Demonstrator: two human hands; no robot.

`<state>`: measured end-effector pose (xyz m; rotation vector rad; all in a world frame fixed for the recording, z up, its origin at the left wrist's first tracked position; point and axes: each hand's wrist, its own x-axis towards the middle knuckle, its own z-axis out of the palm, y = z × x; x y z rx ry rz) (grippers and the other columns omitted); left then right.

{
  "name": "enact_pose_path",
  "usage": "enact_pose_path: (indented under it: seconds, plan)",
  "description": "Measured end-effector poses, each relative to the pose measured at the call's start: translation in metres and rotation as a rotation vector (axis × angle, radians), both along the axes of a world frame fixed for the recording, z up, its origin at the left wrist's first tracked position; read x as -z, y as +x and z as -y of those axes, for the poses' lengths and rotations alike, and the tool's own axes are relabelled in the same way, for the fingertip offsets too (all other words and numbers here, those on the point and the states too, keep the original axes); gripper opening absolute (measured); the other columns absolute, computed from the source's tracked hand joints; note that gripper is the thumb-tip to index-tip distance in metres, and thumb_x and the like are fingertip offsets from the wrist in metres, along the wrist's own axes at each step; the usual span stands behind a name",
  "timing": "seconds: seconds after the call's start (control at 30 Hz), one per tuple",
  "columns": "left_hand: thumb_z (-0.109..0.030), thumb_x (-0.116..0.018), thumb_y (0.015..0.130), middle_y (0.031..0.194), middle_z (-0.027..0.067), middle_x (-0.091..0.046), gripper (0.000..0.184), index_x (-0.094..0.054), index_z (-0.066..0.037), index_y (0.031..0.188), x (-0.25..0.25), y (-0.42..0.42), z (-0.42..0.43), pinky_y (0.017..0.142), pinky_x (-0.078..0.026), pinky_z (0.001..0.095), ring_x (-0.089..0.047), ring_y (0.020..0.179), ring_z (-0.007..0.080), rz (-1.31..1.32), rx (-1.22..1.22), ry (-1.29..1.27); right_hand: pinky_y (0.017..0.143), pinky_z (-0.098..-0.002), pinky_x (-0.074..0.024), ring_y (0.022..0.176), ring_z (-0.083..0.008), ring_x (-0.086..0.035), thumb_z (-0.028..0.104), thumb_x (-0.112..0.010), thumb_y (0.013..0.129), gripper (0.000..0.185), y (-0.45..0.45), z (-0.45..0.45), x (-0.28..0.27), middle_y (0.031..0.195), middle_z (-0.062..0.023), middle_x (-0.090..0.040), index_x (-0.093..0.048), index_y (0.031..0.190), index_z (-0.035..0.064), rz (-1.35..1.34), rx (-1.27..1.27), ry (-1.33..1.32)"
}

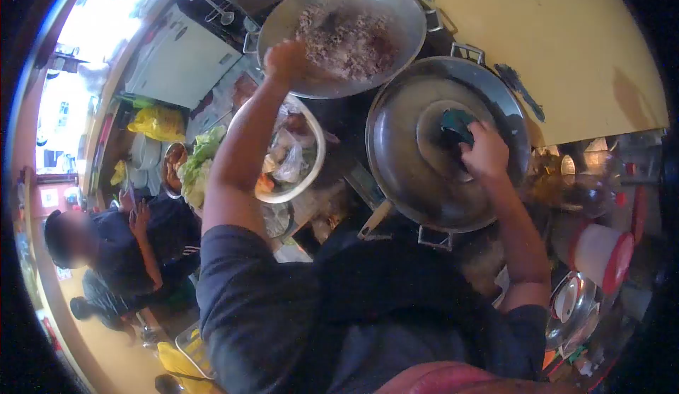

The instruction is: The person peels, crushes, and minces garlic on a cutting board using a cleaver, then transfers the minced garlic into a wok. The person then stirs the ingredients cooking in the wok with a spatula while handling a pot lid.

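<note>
A large metal wok holds browned, crumbled meat. My left hand is closed in a fist over its near left edge; whatever it may grip is hidden. Beside this wok stands a second big wok, with a round metal lid inside its rim. My right hand is closed around a dark green cloth at the middle of the lid. A wooden handle sticks out near the second wok's lower left rim.
A white basin of plastic-bagged food stands below my left arm, next to leafy greens. Two people are at the left. A yellow wall rises beyond the woks. At right are a red-rimmed white container and a metal bowl.
</note>
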<state>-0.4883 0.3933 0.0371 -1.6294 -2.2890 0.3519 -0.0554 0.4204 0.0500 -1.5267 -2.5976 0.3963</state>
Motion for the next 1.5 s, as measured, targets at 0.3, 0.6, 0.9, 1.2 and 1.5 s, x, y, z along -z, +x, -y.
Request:
enact_pose_path:
  seconds: [0.3, 0.6, 0.9, 1.2, 1.5]
  plan:
    - [-0.028, -0.045, 0.089, 0.094, 0.0126, -0.069, 0.029, -0.069, -0.016, 0.099, -0.030, -0.009, 0.028, 0.070, -0.055, 0.0450, -0.069, 0.084, 0.0306, 0.171, -0.168, -0.028, 0.080, -0.0442, -0.0479, 0.096, -0.0357, -0.058, 0.020, -0.071, 0.071, 0.037, 0.006, -0.001, 0.008, 0.106, -0.0121, -0.059, -0.059, 0.105, 0.0083, -0.015, 0.031, -0.012]
    - [-0.034, -0.044, 0.090, 0.108, 0.0145, -0.066, 0.033, -0.067, -0.019, 0.108, 0.022, -0.085, -0.011, 0.083, -0.051, 0.0438, -0.065, 0.096, 0.0344, 0.514, -0.403, 0.254, 0.080, -0.0444, -0.0483, 0.096, -0.0358, -0.058, 0.014, -0.067, 0.069, 0.035, 0.004, -0.001, 0.004, 0.107, -0.0127, -0.060, -0.059, 0.103, 0.0094, 0.014, 0.036, -0.020]
    - [-0.025, -0.047, 0.088, 0.102, 0.0116, -0.067, 0.035, -0.060, -0.029, 0.120, -0.006, -0.035, -0.067, 0.078, -0.053, 0.0422, -0.066, 0.091, 0.0300, 0.264, -0.026, -0.039, 0.080, -0.0465, -0.0503, 0.094, -0.0382, -0.060, 0.014, -0.070, 0.065, 0.045, 0.009, -0.002, 0.015, 0.105, -0.0160, -0.060, -0.059, 0.109, 0.0080, -0.083, -0.025, 0.050]
    - [-0.022, -0.050, 0.086, 0.099, 0.0081, -0.068, 0.037, -0.056, -0.029, 0.122, -0.099, -0.003, -0.004, 0.069, -0.055, 0.0424, -0.067, 0.086, 0.0289, 0.020, 0.112, -0.201, 0.078, -0.0476, -0.0495, 0.092, -0.0393, -0.060, 0.015, -0.071, 0.065, 0.041, 0.008, -0.003, 0.010, 0.102, -0.0161, -0.061, -0.058, 0.103, 0.0069, -0.103, -0.012, 0.043]
    - [-0.026, -0.047, 0.085, 0.109, 0.0167, -0.064, 0.039, -0.058, -0.023, 0.122, 0.058, -0.002, -0.088, 0.087, -0.048, 0.0475, -0.061, 0.102, 0.0364, 0.697, -0.197, 0.154, 0.079, -0.0472, -0.0488, 0.094, -0.0383, -0.059, 0.016, -0.069, 0.067, 0.040, 0.007, -0.004, 0.007, 0.101, -0.0156, -0.060, -0.059, 0.105, 0.0091, -0.051, 0.001, -0.002]
